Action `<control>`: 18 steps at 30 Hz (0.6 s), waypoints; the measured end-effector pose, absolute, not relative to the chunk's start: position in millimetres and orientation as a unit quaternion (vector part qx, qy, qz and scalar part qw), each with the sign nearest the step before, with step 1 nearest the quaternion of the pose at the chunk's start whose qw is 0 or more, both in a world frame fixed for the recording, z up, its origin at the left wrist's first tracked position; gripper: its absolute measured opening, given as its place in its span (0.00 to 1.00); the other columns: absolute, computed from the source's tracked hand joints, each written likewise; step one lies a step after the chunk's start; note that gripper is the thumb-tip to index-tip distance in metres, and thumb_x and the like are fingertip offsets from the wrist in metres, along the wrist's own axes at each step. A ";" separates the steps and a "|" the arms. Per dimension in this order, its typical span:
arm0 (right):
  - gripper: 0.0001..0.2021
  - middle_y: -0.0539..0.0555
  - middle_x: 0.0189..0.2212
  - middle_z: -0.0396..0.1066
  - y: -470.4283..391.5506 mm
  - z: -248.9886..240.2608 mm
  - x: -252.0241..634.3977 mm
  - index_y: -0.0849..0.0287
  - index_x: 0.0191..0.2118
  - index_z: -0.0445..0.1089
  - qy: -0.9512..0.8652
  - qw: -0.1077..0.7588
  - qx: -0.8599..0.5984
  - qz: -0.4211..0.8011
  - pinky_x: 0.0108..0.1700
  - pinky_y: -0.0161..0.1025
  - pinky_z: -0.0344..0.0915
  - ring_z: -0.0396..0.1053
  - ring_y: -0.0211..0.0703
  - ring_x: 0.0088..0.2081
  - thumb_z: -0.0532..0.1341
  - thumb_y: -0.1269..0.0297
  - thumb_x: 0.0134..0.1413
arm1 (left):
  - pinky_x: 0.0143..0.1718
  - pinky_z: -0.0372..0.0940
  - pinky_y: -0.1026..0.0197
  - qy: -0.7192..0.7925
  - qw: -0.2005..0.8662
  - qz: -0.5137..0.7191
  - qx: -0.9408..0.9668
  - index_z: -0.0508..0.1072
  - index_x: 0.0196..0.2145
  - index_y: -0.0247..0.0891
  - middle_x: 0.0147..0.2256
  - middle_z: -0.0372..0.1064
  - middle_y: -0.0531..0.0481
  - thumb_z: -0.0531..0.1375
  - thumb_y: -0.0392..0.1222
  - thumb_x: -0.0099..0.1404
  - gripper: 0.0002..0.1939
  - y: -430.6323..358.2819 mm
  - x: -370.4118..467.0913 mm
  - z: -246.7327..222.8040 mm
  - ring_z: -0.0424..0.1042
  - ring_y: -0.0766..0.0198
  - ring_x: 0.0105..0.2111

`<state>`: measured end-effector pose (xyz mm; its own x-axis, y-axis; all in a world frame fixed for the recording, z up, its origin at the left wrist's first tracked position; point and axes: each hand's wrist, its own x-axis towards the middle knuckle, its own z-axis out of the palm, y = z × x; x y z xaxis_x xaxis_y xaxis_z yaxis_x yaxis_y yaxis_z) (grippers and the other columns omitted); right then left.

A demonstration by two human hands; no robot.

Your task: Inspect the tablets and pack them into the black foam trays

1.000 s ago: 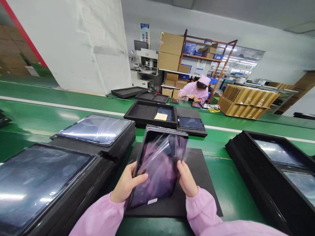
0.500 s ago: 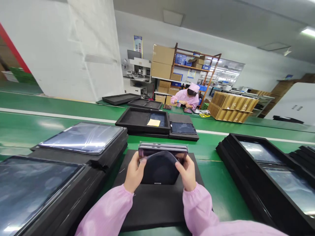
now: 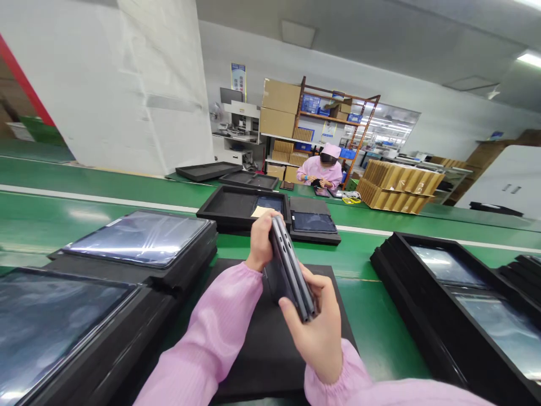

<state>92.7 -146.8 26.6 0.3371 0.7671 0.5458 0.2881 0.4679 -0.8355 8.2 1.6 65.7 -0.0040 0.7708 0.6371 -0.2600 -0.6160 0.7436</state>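
Two slim dark tablets (image 3: pixel 291 270) are pressed together and held on edge, their grey sides with small port slots facing up. My left hand (image 3: pixel 262 237) is closed around their far end. At the near end my right hand (image 3: pixel 319 321) grips them, thumb on one side and fingers on the other. The tablets tilt from upper left to lower right. Below them a black foam pad (image 3: pixel 270 361) lies on the green bench. The lower part of the tablets is hard to make out against the dark pad.
Black foam trays with film-covered tablets (image 3: pixel 139 237) stand at left, and stacked trays (image 3: pixel 406 270) at right. Ahead are an open tray (image 3: pixel 228 206) and a tablet on foam (image 3: pixel 313 221). Across the green bench (image 3: pixel 372 316) a co-worker (image 3: pixel 323 169) sits near cardboard dividers (image 3: pixel 399 186).
Both hands have turned the tablets from facing me to standing on edge. My left hand went up and forward; my right hand came nearer. The loose film sheet seen before no longer shows clearly.
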 end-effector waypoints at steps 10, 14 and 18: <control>0.26 0.58 0.53 0.76 -150.9 40.5 118.3 0.54 0.49 0.72 -0.559 0.549 -0.536 0.314 0.55 0.51 0.75 0.76 0.56 0.54 0.71 0.71 0.39 | 0.24 0.58 0.60 0.178 0.458 0.588 0.642 0.65 0.23 0.41 0.17 0.57 0.56 0.49 0.73 0.61 0.30 20.0 28.0 53.3 0.56 0.66 0.18; 0.30 0.58 0.56 0.74 -145.8 38.1 122.7 0.52 0.51 0.72 -0.557 0.554 -0.522 0.332 0.55 0.50 0.75 0.73 0.57 0.57 0.73 0.72 0.37 | 0.25 0.59 0.60 0.198 0.457 0.590 0.635 0.65 0.24 0.41 0.18 0.58 0.56 0.49 0.70 0.63 0.29 22.9 27.4 53.5 0.57 0.66 0.19; 0.32 0.58 0.57 0.73 -139.1 40.6 128.2 0.52 0.53 0.72 -0.554 0.554 -0.510 0.356 0.54 0.49 0.75 0.72 0.58 0.59 0.73 0.72 0.37 | 0.28 0.61 0.59 0.219 0.450 0.598 0.626 0.68 0.26 0.40 0.22 0.63 0.53 0.50 0.67 0.64 0.28 25.8 30.8 53.6 0.60 0.65 0.22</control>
<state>128.2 -139.1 40.6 0.1330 0.9589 0.2505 0.1710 0.2267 -0.9588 30.8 25.8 53.6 0.1882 0.8123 0.5521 -0.2641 -0.4996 0.8250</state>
